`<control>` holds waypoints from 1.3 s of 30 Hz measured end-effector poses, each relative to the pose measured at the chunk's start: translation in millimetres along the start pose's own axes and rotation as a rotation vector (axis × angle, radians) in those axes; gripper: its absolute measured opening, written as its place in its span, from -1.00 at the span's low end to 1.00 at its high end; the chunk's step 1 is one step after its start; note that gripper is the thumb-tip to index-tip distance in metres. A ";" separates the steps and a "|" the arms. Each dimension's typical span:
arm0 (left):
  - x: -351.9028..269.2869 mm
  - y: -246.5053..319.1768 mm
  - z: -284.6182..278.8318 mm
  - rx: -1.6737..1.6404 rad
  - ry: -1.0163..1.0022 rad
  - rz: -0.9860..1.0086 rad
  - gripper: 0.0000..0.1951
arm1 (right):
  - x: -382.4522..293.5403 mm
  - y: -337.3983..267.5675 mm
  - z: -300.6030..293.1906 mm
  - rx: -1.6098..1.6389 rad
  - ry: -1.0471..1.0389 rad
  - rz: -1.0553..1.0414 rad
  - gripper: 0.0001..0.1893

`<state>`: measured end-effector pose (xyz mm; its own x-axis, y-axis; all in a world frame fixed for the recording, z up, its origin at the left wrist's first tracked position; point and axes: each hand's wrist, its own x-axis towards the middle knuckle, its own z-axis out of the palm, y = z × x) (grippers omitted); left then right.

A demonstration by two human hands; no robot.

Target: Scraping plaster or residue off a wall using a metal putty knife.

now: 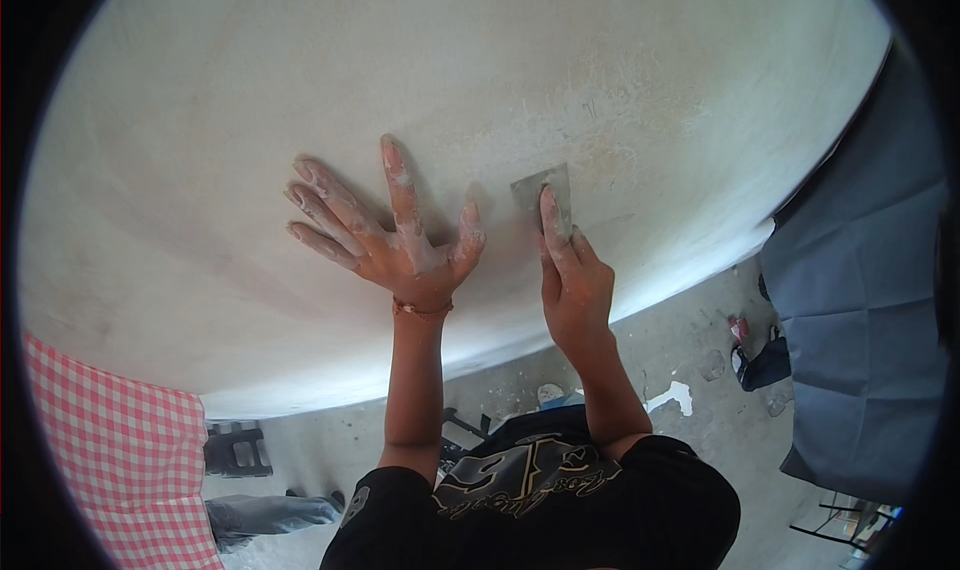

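My left hand (405, 247) rests against a pale plaster wall (247, 104), fingers spread wide and smeared with white residue. A thin beaded bracelet (422, 309) circles that wrist. To its right, my right hand (577, 270) grips a flat rectangular scraper blade (551, 195), one finger pressed along its face. The blade lies on or very close to the wall; the picture does not settle which. Just above the blade, the wall has a rough, scratched patch (592, 119) with whitish marks.
A pink checked cloth (127, 450) hangs at left; a dark grey-blue cloth (847, 285) hangs at right. Below on the concrete floor (300, 435) are a black plastic stool (238, 452), a person's trousered leg (270, 516), white splatter (677, 397) and a dark metal rack (832, 521).
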<state>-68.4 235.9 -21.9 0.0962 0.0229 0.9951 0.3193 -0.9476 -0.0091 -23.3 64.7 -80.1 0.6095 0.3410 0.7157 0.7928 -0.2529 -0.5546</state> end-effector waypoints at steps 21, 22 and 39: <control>9.3 -2.7 -7.3 0.012 0.070 0.030 -0.22 | -17.8 -4.4 -22.2 -0.128 -0.014 0.061 -0.39; 9.3 -3.1 -8.9 0.022 0.064 0.027 -0.23 | -18.8 -3.7 -20.2 -0.130 -0.014 0.063 -0.39; 17.0 2.3 -17.7 0.027 0.028 0.018 -0.24 | 3.1 -10.5 -13.9 -0.062 0.079 -0.012 -0.35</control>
<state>-82.7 228.5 -3.3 0.0760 -0.0029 0.9971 0.3429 -0.9389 -0.0289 -29.6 55.8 -66.1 0.5971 0.2725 0.7545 0.7972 -0.3058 -0.5205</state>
